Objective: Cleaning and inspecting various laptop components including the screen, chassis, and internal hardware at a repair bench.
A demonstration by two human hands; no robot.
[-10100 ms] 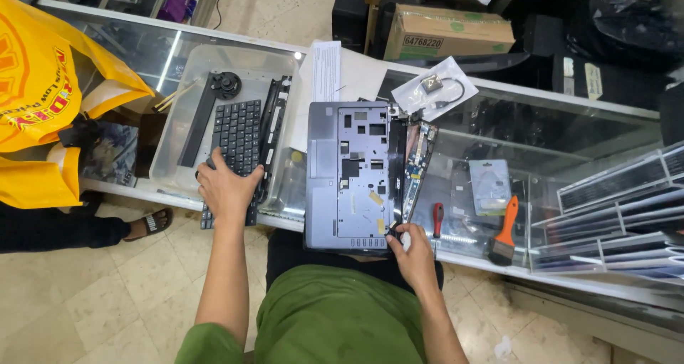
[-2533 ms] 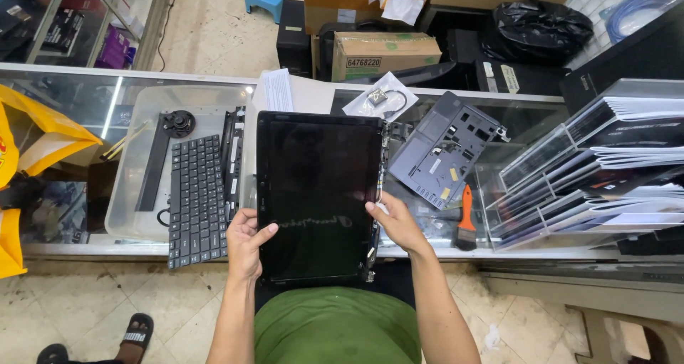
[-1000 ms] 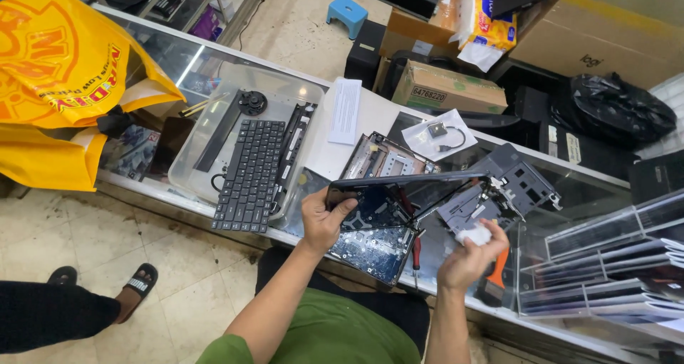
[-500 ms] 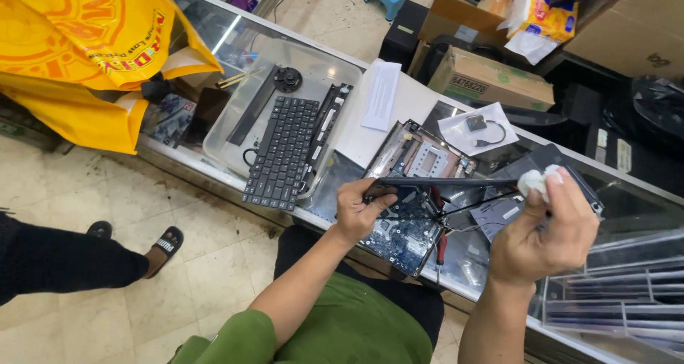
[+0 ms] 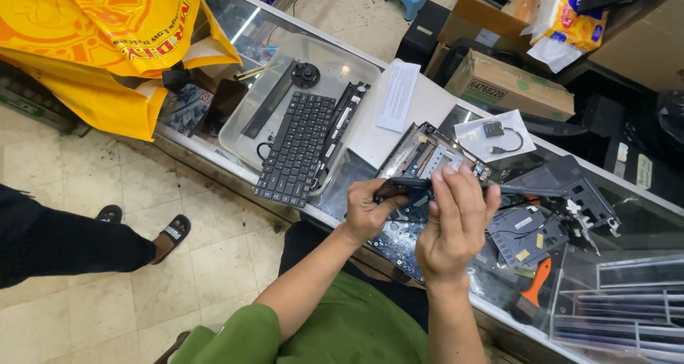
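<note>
I hold a thin dark laptop lid (image 5: 529,190) edge-on above the glass counter. My left hand (image 5: 367,211) grips its left end. The fingers of my right hand (image 5: 452,225) lie over its top edge near the middle, and the thumb is hidden behind. Under the lid lies the opened laptop base (image 5: 426,152) with its circuit board showing. A grey palm-rest cover (image 5: 577,193) lies to the right of my hands.
A loose black keyboard (image 5: 296,147) lies in a clear plastic tray (image 5: 347,49) at the left, beside a paper sheet (image 5: 399,95). A cardboard box (image 5: 513,86), a bagged cable (image 5: 491,132), an orange-handled tool (image 5: 534,282) and a yellow bag (image 5: 107,36) surround the spot. Another person's leg (image 5: 64,243) stands at left.
My right hand, raised half a second ago with something pale in it, has come down onto the lid. My left hand keeps its grip on the lid's left end.
</note>
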